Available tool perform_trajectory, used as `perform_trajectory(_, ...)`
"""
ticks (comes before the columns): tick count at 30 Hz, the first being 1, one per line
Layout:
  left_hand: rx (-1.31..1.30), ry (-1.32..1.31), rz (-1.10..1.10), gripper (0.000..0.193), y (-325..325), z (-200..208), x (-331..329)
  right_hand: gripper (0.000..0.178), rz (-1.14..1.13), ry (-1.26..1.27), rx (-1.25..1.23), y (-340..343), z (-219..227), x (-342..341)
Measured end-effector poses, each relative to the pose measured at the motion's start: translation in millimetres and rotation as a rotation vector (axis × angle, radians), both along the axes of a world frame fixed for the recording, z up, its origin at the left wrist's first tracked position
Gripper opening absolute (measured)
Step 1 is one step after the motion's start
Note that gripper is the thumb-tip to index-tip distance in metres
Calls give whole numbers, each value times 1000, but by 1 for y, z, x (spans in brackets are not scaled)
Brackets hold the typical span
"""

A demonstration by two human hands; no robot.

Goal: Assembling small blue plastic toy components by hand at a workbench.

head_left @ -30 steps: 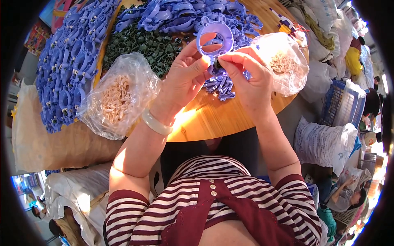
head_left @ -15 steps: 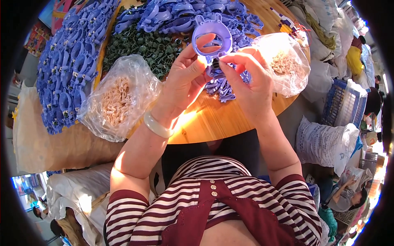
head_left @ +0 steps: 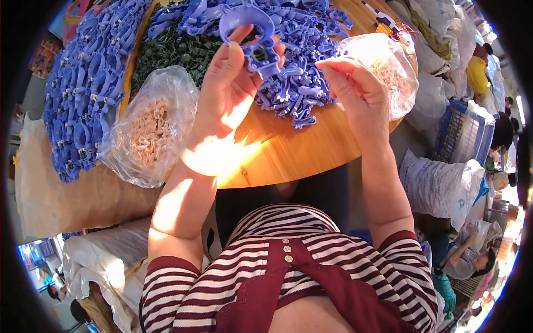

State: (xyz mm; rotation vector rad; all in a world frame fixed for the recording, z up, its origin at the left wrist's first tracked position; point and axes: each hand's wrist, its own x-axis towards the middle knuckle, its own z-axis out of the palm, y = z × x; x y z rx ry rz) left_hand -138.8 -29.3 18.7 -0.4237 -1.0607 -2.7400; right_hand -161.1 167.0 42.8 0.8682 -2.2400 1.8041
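My left hand (head_left: pixel 227 83) is raised over the table, closed on a blue-purple plastic ring part (head_left: pixel 266 21) with a square lower end. A dark green piece (head_left: pixel 259 54) shows inside that end. My right hand (head_left: pixel 360 91) is off to the right, apart from the ring part, thumb and fingertips pressed together; whether something small is between them I cannot make out. Below and between the hands lies a heap of small blue-purple plastic pieces (head_left: pixel 302 89). Beside the right hand, a clear plastic bag (head_left: pixel 408 91) holds small beige pieces (head_left: pixel 386 72).
Another clear bag (head_left: pixel 180 91) of beige pieces (head_left: pixel 150 130) sits left on the wooden table (head_left: pixel 266 161). Behind it are dark green pieces (head_left: pixel 177 61). Rows of blue-purple parts (head_left: pixel 83 105) cover the far left. Sacks (head_left: pixel 438 183) and a blue crate (head_left: pixel 458 133) stand right.
My hands have moved apart: the left carries the ring part to the left, and the right has come away from it toward the right-hand bag.
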Motion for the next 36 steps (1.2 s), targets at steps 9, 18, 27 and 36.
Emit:
perform_trajectory(9,94,9,42,51,-18,-4,1,34,415,-207,-327,5,4,33)
perform_trajectory(18,-5,57,-71,55,-10,-6,-3,47,1131,-148,-564,33,50,62)
perform_trajectory(27,25,41,-186,52,-11,-10,-3,38,1019,-272,-300,71,39,89)
perform_trajectory(36,26,29,-229,47,10,17,17,28,941,-300,-50,109,39,95)
